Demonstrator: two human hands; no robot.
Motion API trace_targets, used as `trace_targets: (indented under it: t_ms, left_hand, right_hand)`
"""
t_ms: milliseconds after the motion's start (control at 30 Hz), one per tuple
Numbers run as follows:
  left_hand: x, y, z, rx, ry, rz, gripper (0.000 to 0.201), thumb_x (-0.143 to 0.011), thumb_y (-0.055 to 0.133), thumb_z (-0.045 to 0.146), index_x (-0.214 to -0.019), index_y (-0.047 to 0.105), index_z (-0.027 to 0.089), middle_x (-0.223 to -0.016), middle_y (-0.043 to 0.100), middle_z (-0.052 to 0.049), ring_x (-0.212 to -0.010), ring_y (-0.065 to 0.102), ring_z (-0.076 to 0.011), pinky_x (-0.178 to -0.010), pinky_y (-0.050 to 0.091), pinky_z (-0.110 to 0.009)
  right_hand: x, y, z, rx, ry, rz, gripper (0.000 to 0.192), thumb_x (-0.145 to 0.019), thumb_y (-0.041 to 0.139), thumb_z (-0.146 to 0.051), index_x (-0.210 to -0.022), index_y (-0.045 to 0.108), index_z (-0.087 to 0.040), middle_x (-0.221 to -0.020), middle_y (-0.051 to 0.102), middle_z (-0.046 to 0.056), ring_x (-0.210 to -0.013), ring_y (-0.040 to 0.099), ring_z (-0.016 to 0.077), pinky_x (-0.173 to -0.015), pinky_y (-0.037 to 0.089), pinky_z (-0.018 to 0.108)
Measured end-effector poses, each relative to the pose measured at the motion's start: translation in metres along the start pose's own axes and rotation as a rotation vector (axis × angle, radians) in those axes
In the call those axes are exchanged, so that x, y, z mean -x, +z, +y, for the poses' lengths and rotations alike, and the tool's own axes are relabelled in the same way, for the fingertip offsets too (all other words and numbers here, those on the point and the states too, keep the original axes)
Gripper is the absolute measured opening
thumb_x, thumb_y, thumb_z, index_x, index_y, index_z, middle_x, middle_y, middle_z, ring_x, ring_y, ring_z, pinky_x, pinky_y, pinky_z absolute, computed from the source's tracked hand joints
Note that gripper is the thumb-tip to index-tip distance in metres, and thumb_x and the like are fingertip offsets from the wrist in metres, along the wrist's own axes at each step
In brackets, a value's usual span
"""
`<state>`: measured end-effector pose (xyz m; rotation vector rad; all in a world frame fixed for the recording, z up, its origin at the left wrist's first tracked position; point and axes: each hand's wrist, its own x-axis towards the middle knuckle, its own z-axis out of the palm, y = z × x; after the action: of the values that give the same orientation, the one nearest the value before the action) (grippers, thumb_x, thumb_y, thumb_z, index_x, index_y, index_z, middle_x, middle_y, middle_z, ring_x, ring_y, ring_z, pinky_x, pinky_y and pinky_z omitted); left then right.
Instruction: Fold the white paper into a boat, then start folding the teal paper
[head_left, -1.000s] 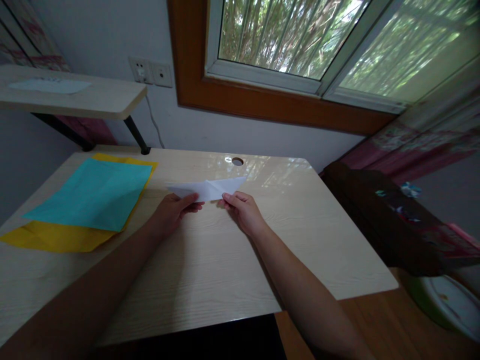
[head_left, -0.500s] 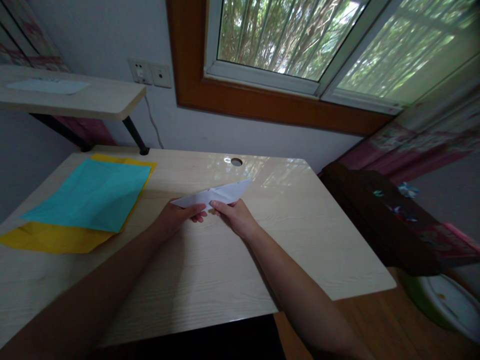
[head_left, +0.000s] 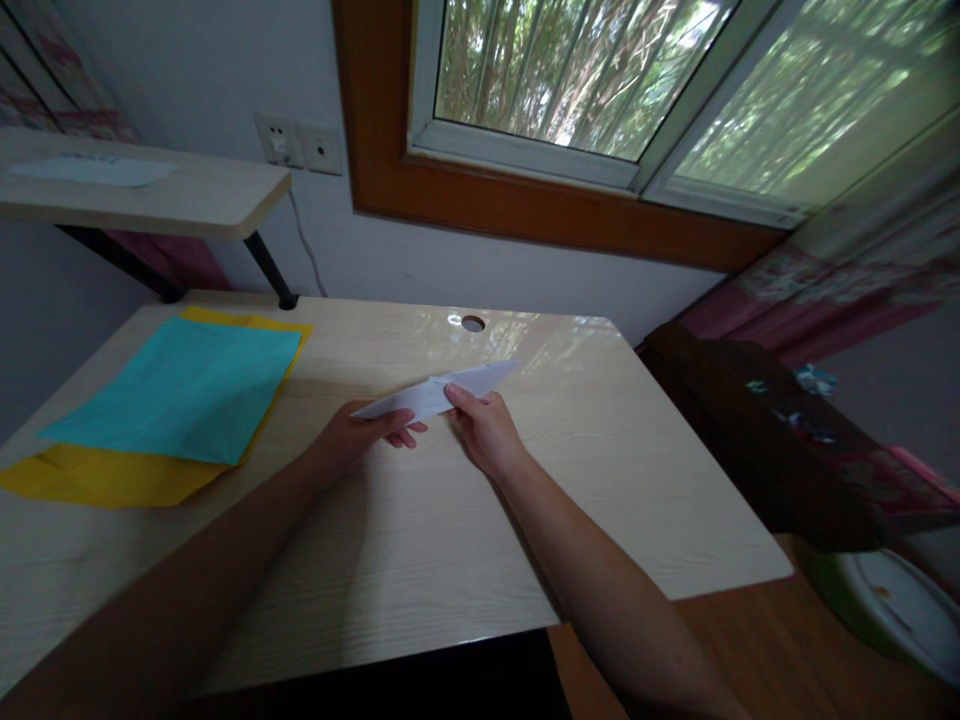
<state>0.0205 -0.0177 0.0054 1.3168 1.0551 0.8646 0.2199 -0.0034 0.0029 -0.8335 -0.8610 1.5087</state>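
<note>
A white paper (head_left: 442, 390) folded into a long pointed shape is held just above the middle of the pale wooden desk (head_left: 420, 540). My left hand (head_left: 352, 435) pinches its left end from below. My right hand (head_left: 484, 430) grips its middle with thumb and fingers. The paper's right tip points up and to the right, toward the window side. Both forearms stretch over the desk from the near edge.
A turquoise sheet (head_left: 187, 390) lies on a yellow sheet (head_left: 97, 475) at the desk's left. A cable hole (head_left: 472, 323) sits near the far edge. A raised shelf (head_left: 150, 195) stands at the back left, a dark chair (head_left: 772, 440) at the right.
The folded paper has been narrowed and tilted, its right tip now higher and farther right. My hands shifted slightly along it, the right hand moving toward the middle.
</note>
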Motion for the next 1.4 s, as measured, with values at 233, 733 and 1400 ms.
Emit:
trace_targets:
  t_ms: [233, 733, 1400]
  left_hand:
    - [0.001, -0.001, 0.001, 0.045, 0.019, -0.029, 0.034, -0.086, 0.069, 0.047, -0.090, 0.079, 0.015, -0.091, 0.080, -0.011, -0.070, 0.072, -0.0188, -0.070, 0.057, -0.031]
    - [-0.001, -0.002, -0.006, 0.127, 0.000, 0.087, 0.044, -0.084, 0.070, 0.056, -0.089, 0.078, 0.013, -0.086, 0.079, -0.013, -0.075, 0.074, -0.0240, -0.077, 0.058, -0.036]
    - [0.000, -0.003, -0.004, 0.150, -0.071, -0.011, 0.041, -0.081, 0.072, 0.051, -0.073, 0.077, 0.012, -0.080, 0.079, -0.016, -0.062, 0.072, -0.0226, -0.066, 0.059, -0.034]
  right_hand:
    - [0.002, -0.003, -0.005, -0.010, -0.068, 0.035, 0.023, -0.069, 0.085, -0.038, -0.069, 0.072, -0.019, -0.071, 0.066, 0.001, -0.069, 0.056, 0.0146, -0.070, 0.045, 0.029]
    - [-0.005, -0.011, -0.010, 0.007, -0.181, 0.143, 0.025, -0.072, 0.083, -0.040, -0.066, 0.066, -0.022, -0.070, 0.062, -0.001, -0.067, 0.054, 0.0131, -0.067, 0.045, 0.027]
    - [-0.012, -0.022, -0.011, 0.060, -0.282, 0.314, 0.030, -0.078, 0.073, -0.040, -0.067, 0.051, -0.023, -0.066, 0.047, -0.004, -0.060, 0.045, 0.0114, -0.059, 0.039, 0.027]
